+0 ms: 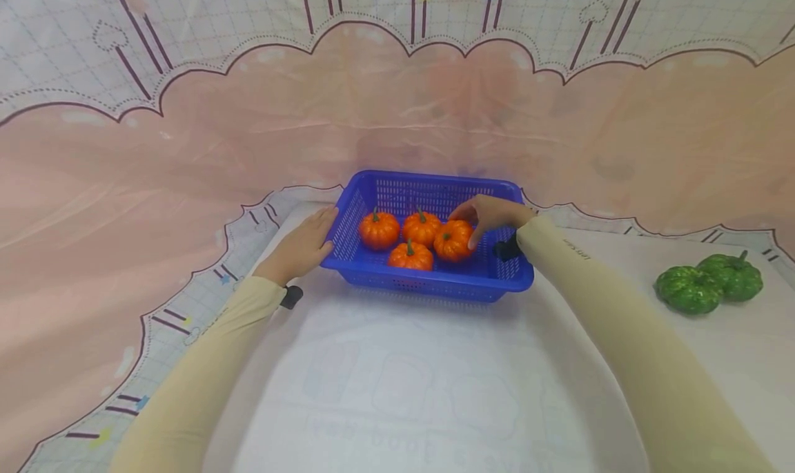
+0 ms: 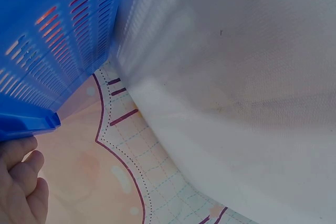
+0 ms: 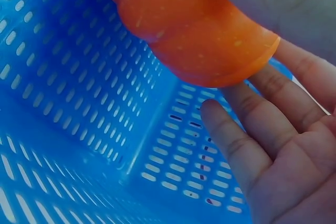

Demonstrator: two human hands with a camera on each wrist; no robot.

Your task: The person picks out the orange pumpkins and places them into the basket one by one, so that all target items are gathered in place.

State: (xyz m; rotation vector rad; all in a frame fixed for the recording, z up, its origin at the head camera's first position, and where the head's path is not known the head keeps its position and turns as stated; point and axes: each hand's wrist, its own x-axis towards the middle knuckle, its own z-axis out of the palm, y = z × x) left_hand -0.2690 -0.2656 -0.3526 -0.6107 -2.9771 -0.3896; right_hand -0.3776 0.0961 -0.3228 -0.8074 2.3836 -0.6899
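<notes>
In the head view a blue plastic basket [image 1: 422, 283] holds several small orange pumpkins. My right hand [image 1: 491, 214] reaches over its right side and grips one orange pumpkin [image 1: 453, 241], thumb on one side and fingers on the other. Up close in the right wrist view, the same pumpkin [image 3: 194, 30] sits between the thumb and fingers, above the slotted basket floor [image 3: 178, 166]. Beside it lie another orange pumpkin [image 1: 421, 228], one nearer the front [image 1: 410, 256] and one at the left [image 1: 379, 230]. My left hand [image 1: 304, 245] rests against the basket's left rim, fingers outside it.
Two green pumpkins, one speckled [image 1: 689, 289] and one behind it [image 1: 734, 277], lie side by side on the white table [image 1: 404, 362] at the right. A pink patterned cloth [image 1: 248, 134] rises behind the basket and runs along the left edge.
</notes>
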